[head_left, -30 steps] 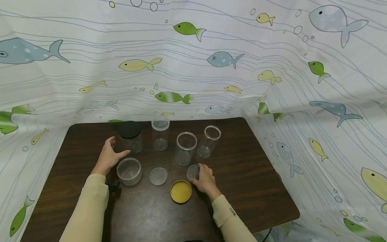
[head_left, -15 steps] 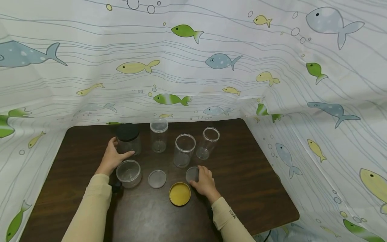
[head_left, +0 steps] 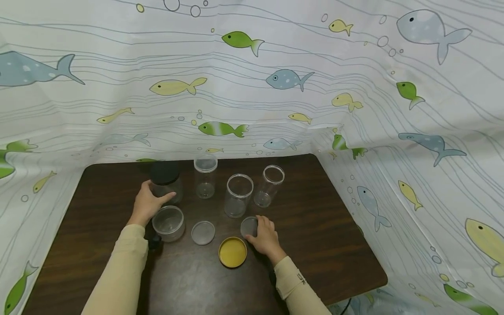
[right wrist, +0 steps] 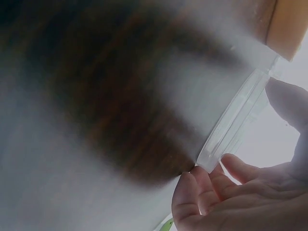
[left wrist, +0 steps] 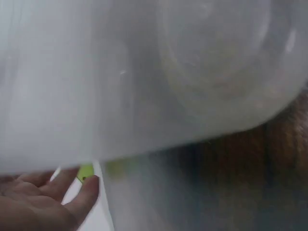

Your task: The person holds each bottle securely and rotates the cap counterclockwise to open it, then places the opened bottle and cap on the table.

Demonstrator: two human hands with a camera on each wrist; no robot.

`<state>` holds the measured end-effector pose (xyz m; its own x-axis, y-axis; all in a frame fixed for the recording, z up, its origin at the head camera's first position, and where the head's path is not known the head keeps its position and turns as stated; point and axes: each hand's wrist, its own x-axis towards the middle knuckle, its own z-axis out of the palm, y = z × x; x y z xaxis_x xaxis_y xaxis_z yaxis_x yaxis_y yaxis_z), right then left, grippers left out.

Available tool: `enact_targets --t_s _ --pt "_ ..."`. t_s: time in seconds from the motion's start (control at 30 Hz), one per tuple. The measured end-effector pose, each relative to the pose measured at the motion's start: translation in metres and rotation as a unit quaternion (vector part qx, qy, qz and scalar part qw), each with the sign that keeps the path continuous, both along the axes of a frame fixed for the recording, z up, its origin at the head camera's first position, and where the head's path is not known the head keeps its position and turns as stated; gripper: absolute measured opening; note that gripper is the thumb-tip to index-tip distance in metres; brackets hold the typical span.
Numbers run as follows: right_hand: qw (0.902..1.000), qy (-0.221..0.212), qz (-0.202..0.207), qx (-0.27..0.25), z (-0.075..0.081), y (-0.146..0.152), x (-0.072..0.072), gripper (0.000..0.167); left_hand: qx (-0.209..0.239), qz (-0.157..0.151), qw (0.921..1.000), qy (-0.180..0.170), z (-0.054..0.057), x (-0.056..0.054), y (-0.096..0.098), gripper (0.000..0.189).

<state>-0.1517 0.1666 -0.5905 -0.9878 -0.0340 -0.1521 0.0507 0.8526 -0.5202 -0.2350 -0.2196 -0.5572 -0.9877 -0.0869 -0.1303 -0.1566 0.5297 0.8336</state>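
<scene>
Black-lidded, the clear jar (head_left: pixel 167 188) stands on the table's (head_left: pixel 197 284) back left; your left hand (head_left: pixel 147 203) has thumb and fingers spread around it, firmness of contact unclear. Your right hand (head_left: pixel 266 236) pinches the round clear lid (head_left: pixel 248 227) just beside the yellow lid (head_left: pixel 232 253).

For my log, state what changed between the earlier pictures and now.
The left hand moved right, up to the black-lidded jar, its thumb now farther across the jar's front; whether it grips is unclear. The right hand still pinches one clear lid; the yellow lid and the rest stayed put.
</scene>
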Motion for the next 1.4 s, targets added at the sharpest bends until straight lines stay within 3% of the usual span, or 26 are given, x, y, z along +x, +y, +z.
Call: enact_targets --t_s 0.17,0.4,0.6,0.7,0.9,1.03,1.2,1.4 --pt "1.0 0.002 -0.003 0.0 0.001 -0.001 0.0 0.078 0.002 0.037 0.9987 0.035 -0.004 0.004 -0.003 0.107" --pt "1.0 0.003 0.002 -0.001 0.0 0.002 -0.001 0.079 0.055 0.091 0.9897 0.097 -0.01 0.012 -0.006 0.095" --pt "0.9999 0.001 0.004 -0.011 0.004 0.004 0.0 0.082 0.032 0.129 0.9857 0.103 -0.01 0.029 -0.013 0.096" --pt "0.9995 -0.001 -0.005 -0.031 0.004 0.004 0.0 0.081 0.044 0.15 0.981 0.115 -0.008 0.039 -0.017 0.094" --pt "0.998 -0.018 -0.022 -0.057 0.001 0.005 -0.003 0.081 0.082 0.156 0.9765 0.125 0.002 0.062 -0.025 0.087" --pt "0.997 -0.023 -0.022 -0.07 0.002 0.007 -0.005 0.082 0.053 0.141 0.9801 0.129 0.015 0.075 -0.025 0.091" --pt "0.996 -0.023 -0.024 -0.083 0.005 0.008 -0.006 0.08 0.018 0.149 0.9763 0.155 0.031 0.085 -0.026 0.094" --pt "0.9957 -0.024 -0.025 -0.086 0.005 0.006 -0.005 0.079 0.02 0.168 0.975 0.144 0.038 0.1 -0.029 0.092"
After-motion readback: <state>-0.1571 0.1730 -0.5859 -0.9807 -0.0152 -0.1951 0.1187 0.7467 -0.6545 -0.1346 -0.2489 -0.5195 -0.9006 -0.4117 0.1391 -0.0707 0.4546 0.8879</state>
